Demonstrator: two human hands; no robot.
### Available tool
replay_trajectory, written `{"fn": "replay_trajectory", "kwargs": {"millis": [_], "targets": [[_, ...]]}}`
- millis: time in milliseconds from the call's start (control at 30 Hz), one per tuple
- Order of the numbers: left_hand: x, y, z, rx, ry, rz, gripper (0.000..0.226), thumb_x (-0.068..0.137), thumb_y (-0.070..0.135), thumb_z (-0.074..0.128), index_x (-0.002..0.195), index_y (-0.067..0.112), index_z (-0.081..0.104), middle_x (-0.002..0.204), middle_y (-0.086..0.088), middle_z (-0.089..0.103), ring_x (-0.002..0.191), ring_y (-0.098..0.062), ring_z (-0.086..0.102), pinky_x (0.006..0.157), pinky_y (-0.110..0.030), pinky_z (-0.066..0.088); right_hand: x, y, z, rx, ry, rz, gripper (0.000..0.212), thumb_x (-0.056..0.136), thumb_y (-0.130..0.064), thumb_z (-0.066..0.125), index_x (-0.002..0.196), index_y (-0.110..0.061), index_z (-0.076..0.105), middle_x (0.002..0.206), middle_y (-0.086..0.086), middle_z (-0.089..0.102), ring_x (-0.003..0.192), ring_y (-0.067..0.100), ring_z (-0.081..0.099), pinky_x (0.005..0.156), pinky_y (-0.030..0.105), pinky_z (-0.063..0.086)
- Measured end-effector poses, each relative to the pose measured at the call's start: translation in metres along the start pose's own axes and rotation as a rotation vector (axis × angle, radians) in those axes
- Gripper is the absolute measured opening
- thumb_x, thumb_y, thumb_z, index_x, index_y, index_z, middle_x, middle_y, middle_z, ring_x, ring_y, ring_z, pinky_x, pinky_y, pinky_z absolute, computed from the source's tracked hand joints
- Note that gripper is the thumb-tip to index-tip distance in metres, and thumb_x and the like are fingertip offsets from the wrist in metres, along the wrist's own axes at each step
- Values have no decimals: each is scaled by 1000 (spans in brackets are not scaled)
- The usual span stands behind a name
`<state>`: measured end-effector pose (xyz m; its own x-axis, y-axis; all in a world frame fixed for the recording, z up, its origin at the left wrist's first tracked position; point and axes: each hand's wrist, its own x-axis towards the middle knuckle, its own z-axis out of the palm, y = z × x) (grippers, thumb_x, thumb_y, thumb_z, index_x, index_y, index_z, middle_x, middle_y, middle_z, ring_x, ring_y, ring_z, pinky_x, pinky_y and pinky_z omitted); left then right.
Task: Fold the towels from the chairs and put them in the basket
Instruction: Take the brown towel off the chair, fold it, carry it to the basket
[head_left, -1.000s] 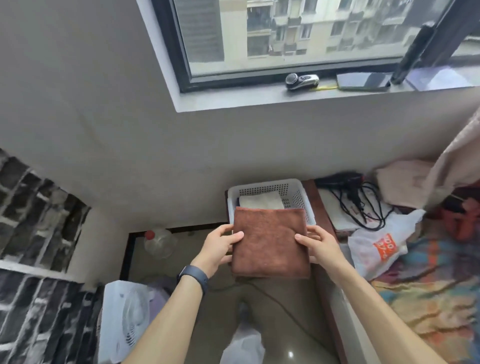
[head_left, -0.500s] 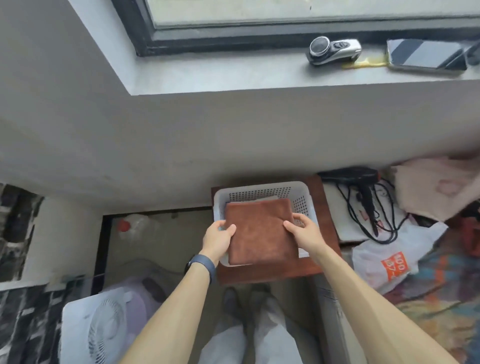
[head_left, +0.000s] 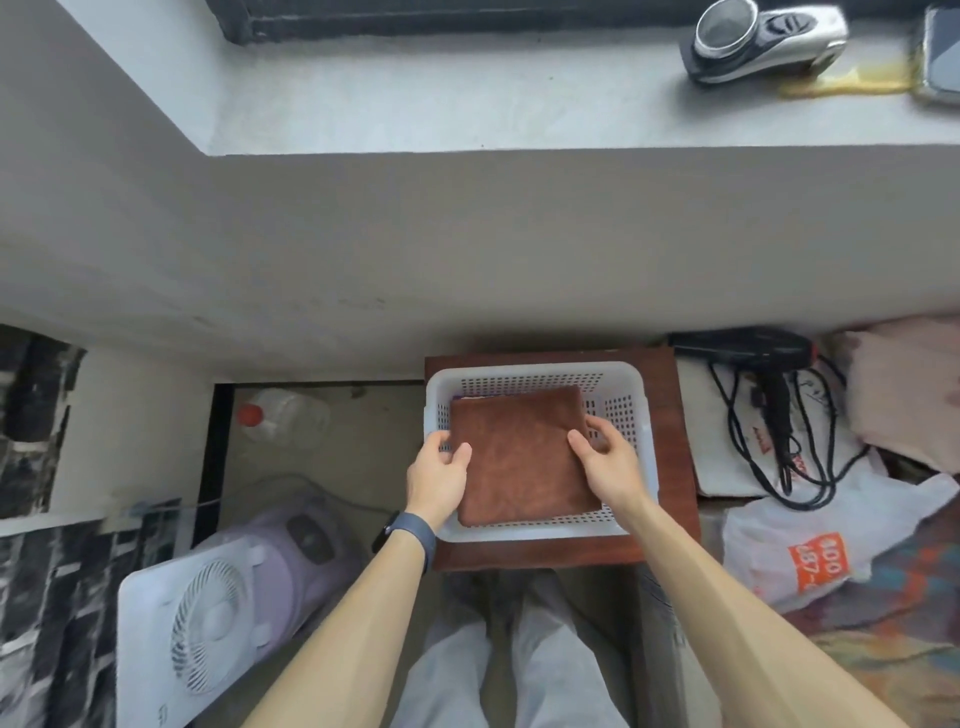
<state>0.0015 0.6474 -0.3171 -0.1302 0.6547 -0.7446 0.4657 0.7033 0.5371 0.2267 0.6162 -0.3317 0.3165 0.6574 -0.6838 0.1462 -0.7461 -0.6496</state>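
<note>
Basket (head_left: 535, 370) sits on bench (head_left: 670, 467), bench against the wall. Towel (head_left: 519, 457) lies in basket. Bottle (head_left: 283, 415) on floor left of bench, fan (head_left: 202, 623) nearer, lower left. Hair dryer (head_left: 748, 351) and plastic bag (head_left: 795, 545) right of bench. Shaver (head_left: 763, 39) on windowsill (head_left: 467, 104) above, behind.

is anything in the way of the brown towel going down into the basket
Nothing visible blocks it. The brown towel, held by left hand and right hand, is already within the walls of the white basket; only a sliver of something lies under its far edge.
</note>
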Motion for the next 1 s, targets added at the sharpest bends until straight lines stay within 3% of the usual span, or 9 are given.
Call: {"fn": "replay_trajectory", "kwargs": {"millis": [133,300,400,500,567,667,1000], "targets": [[2,3,4,39,73,7,39,98,44,52,134,29,51,117,-3,67,111,-27,62,101,-41,48,2,-6,2,-18,4,18,35,101,-39,56,134,-28,55,108,-8,62,109,21,63,94,39,54],[-2,6,8,351,160,104,49,97,51,48,140,30,42,128,-3,61,112,-30,61,90,-41,51,5,0,3,-161,55,31,52,97,-46,59,143,-23,48,135,3,59,123,24,58,105,44,49],[-18,0,15,608,350,407,57,95,51,48,146,26,38,139,-4,48,121,-28,53,93,-42,49,-9,6,9,-326,261,-205,55,96,-46,57,143,-20,47,144,3,49,132,22,48,110,44,44],[-18,-7,30,804,318,689,65,96,48,44,154,24,30,161,-4,29,147,-25,29,117,-45,29,-17,9,26,-658,318,-560,53,100,-42,50,148,-22,45,157,4,38,145,23,34,118,44,32],[-6,-9,40,872,248,692,65,98,49,36,158,27,21,166,0,13,153,-22,12,123,-48,12,-7,15,38,-829,200,-616,58,103,-45,39,157,-26,31,167,2,20,155,21,14,124,47,19],[19,-13,49,936,194,644,65,99,52,31,158,29,18,166,0,12,153,-22,10,123,-53,10,19,27,47,-923,87,-543,62,105,-50,25,161,-27,14,170,-3,3,156,16,-4,125,52,11],[66,-31,70,964,234,641,70,95,53,41,156,28,19,166,-3,12,153,-25,7,122,-50,7,54,46,61,-859,88,-522,61,103,-46,31,160,-28,20,170,-3,7,156,14,-5,125,54,13]]}}
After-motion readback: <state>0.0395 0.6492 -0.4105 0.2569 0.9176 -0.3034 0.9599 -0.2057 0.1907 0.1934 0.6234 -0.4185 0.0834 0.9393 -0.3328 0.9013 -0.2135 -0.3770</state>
